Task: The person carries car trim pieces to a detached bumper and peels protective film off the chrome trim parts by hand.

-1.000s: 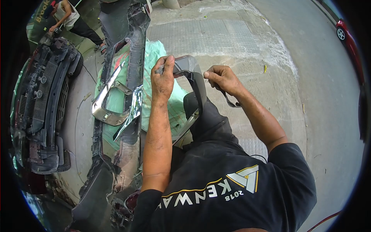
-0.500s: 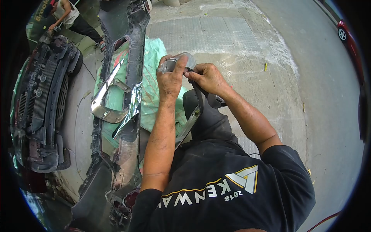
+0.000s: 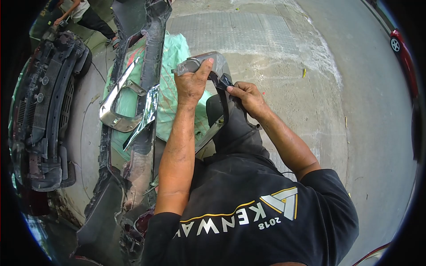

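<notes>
My left hand (image 3: 191, 86) grips the top end of a curved grey trim bezel (image 3: 217, 62), thumb on the near face. The bezel's dark inner side and its lower arm run down over my dark-trousered leg (image 3: 233, 135). At its right side, my right hand (image 3: 249, 97) pinches a small glossy black piece (image 3: 226, 80) between thumb and fingers. Whether that piece is fixed to the bezel I cannot tell. To the left, a chrome bezel (image 3: 108, 108) of similar shape lies across a black car bumper (image 3: 150, 53).
Green plastic sheeting (image 3: 171, 88) lies under and beside the bumper. Farther left is a car's exposed front end (image 3: 44, 111). Another person (image 3: 88, 20) stands at the upper left. A red car (image 3: 401, 57) is at the far right, beyond the concrete (image 3: 306, 102).
The bezel has turned, showing more of its grey face and dark inner side. My right hand has moved down and to the right, and the glossy black piece now shows at its fingertips.
</notes>
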Motion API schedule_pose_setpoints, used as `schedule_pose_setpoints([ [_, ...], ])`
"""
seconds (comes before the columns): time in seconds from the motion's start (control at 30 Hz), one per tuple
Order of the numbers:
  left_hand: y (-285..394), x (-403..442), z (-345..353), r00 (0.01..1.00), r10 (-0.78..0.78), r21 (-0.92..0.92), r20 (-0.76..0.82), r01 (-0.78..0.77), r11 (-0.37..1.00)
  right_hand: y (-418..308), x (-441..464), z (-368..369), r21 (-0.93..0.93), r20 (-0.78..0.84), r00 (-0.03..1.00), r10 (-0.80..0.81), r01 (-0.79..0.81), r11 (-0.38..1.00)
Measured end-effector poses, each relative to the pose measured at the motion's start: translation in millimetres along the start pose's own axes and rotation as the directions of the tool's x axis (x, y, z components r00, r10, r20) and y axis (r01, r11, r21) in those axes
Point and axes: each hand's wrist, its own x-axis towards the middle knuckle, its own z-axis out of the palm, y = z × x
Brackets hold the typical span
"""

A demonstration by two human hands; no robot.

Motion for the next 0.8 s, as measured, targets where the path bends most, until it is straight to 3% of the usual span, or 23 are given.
schedule_pose_setpoints([
  [0.2,-9.0,-1.3,-5.8,0.998,0.061,-0.038,-0.009,-0.062,0.997,29.1,-16.0,-3.3,0.098,-0.037,0.998,0.042,-0.038,0.994],
  [0.33,-10.1,-2.7,-10.0,1.000,0.005,-0.118,-0.001,-0.005,0.993,43.4,-28.0,-7.4,0.154,-0.022,0.997,0.075,-0.071,0.986],
  [0.5,-11.3,-3.4,-8.8,1.000,0.028,-0.080,-0.011,-0.029,0.996,70.8,-33.2,-24.4,0.235,0.021,0.993,0.115,-0.117,0.965],
  [0.8,-19.7,-2.4,-13.3,0.994,-0.106,-0.130,0.028,0.108,0.986,111.3,-45.1,-38.1,0.285,0.023,0.988,0.150,-0.151,0.947],
])
